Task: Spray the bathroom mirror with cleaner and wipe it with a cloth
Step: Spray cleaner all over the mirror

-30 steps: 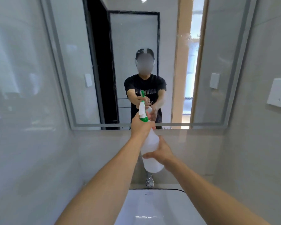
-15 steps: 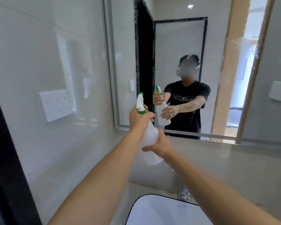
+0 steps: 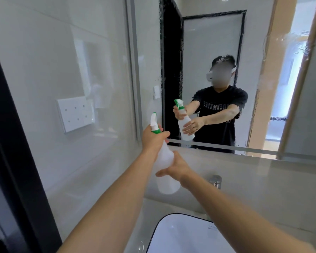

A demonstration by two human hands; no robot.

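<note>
A white spray bottle with a green-and-white trigger head is held up in front of the wall mirror. My left hand grips its neck at the trigger, nozzle aimed at the mirror's lower left part. My right hand holds the bottle's body from the right side. Droplets and wet streaks cover the mirror's left and right areas. The glass reflects a person holding the same bottle. No cloth is in view.
A white sink basin with a dark rim lies below my arms, and a chrome tap stands behind it. A white wall socket plate sits on the tiled left wall. A dark door frame runs down the far left.
The view has swung left, so the mirror's left edge and the left wall now fill the frame. The bottle, held in both hands, points toward the mirror's left side instead of its centre.
</note>
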